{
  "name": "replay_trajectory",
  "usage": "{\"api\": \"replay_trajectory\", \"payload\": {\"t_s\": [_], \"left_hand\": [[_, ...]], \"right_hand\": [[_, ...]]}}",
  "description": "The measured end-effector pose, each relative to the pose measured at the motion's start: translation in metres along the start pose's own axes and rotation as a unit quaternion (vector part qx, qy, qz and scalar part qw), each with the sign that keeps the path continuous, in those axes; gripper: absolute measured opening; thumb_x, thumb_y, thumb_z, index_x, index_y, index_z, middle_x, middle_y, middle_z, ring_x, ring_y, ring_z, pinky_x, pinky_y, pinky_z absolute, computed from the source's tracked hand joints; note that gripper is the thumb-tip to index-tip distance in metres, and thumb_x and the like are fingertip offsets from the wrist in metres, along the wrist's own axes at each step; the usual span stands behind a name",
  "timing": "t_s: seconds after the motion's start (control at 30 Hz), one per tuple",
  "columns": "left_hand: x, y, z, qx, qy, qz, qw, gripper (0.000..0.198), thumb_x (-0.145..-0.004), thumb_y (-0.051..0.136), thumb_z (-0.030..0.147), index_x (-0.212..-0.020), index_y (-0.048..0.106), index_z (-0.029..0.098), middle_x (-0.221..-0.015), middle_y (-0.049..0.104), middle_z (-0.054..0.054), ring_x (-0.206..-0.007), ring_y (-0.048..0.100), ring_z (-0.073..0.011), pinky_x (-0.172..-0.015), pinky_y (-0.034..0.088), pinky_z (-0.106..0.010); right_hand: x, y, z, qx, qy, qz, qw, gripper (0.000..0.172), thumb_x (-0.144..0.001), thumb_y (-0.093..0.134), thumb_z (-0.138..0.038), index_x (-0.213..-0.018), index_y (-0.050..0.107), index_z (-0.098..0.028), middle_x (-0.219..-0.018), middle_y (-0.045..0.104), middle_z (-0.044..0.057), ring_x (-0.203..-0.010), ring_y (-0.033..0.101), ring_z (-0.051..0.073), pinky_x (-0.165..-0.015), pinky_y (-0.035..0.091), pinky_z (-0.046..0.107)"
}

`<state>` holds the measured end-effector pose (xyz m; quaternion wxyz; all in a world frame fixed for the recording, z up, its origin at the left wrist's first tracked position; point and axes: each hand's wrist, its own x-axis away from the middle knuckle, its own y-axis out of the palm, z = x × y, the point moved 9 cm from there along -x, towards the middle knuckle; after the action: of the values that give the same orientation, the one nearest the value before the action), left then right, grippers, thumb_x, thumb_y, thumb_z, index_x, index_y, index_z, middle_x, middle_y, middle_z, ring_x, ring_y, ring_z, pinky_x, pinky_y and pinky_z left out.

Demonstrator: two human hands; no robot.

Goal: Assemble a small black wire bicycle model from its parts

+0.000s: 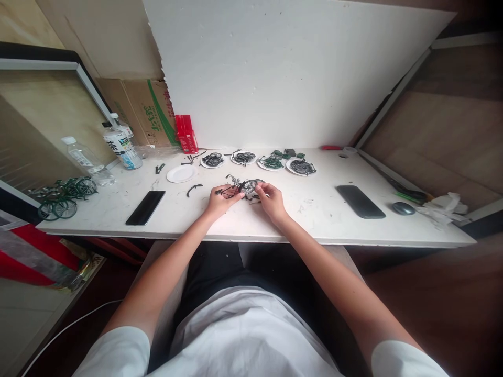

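Note:
A small dark model bicycle (248, 187), with one spoked wheel showing, is held just above the white table between my two hands. My left hand (223, 200) is closed on its frame at the left end. At the other end, the thumb and fingers of my right hand (271, 200) pinch the wheel's rim. Small black parts (251, 198) lie on the table just beneath the model. To the left of my left hand is a curved black piece (194, 189). Parts of the bicycle's frame are hidden behind my left fingers.
White plates of black and green parts (212, 159) line the back, beside an unfilled plate (181, 173). Several green model bicycles (65, 196) and bottles (122, 148) stand left. Phones (145, 207) (360, 201) flank my arms; a mouse (403, 208) lies right. A white board (291, 73) rises behind.

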<state>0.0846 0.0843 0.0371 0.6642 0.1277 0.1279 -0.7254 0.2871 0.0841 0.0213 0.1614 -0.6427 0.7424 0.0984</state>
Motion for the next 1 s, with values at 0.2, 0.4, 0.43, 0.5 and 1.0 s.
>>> {"api": "replay_trajectory", "payload": {"t_s": [0.2, 0.4, 0.43, 0.5, 1.0], "left_hand": [[0.0, 0.0, 0.0, -0.007, 0.003, -0.005, 1.0, 0.037, -0.069, 0.094, 0.046, -0.089, 0.08, 0.017, -0.097, 0.081, -0.011, -0.091, 0.076, -0.0263, -0.09, 0.061, -0.039], [0.003, 0.001, 0.004, -0.013, -0.006, -0.007, 1.0, 0.035, -0.069, 0.094, 0.045, -0.086, 0.079, 0.017, -0.094, 0.08, -0.011, -0.09, 0.076, -0.0267, -0.088, 0.061, -0.039], [0.003, 0.001, 0.004, -0.013, -0.009, -0.008, 1.0, 0.035, -0.068, 0.094, 0.045, -0.085, 0.079, 0.017, -0.094, 0.08, -0.011, -0.09, 0.076, -0.0266, -0.088, 0.061, -0.038], [0.002, 0.001, 0.003, -0.013, -0.009, -0.007, 1.0, 0.035, -0.069, 0.094, 0.045, -0.085, 0.079, 0.017, -0.093, 0.08, -0.01, -0.089, 0.076, -0.0265, -0.087, 0.061, -0.038], [-0.003, -0.008, -0.006, -0.017, -0.005, 0.019, 1.0, 0.037, -0.067, 0.094, 0.044, -0.087, 0.079, 0.017, -0.091, 0.08, -0.011, -0.086, 0.076, -0.0269, -0.084, 0.062, -0.039]], "right_hand": [[-0.001, 0.0, 0.007, -0.025, 0.023, 0.004, 0.999, 0.055, -0.085, 0.072, -0.068, -0.104, 0.075, -0.017, -0.103, 0.077, 0.01, -0.092, 0.068, 0.024, -0.091, 0.054, 0.039], [0.001, -0.002, 0.001, -0.011, 0.014, 0.008, 1.0, 0.053, -0.087, 0.071, -0.068, -0.102, 0.075, -0.017, -0.104, 0.078, 0.011, -0.094, 0.069, 0.025, -0.092, 0.055, 0.041], [0.001, -0.002, -0.001, -0.005, 0.012, 0.009, 1.0, 0.052, -0.087, 0.07, -0.067, -0.102, 0.075, -0.017, -0.104, 0.078, 0.011, -0.095, 0.069, 0.025, -0.092, 0.055, 0.041], [0.002, -0.004, -0.004, 0.001, 0.009, 0.016, 1.0, 0.05, -0.088, 0.071, -0.065, -0.101, 0.077, -0.017, -0.106, 0.079, 0.012, -0.097, 0.07, 0.026, -0.093, 0.055, 0.041], [0.015, 0.005, -0.027, 0.021, -0.052, -0.005, 0.998, 0.036, -0.085, 0.079, -0.056, -0.091, 0.077, -0.02, -0.098, 0.079, 0.01, -0.093, 0.071, 0.026, -0.084, 0.057, 0.04]]}}
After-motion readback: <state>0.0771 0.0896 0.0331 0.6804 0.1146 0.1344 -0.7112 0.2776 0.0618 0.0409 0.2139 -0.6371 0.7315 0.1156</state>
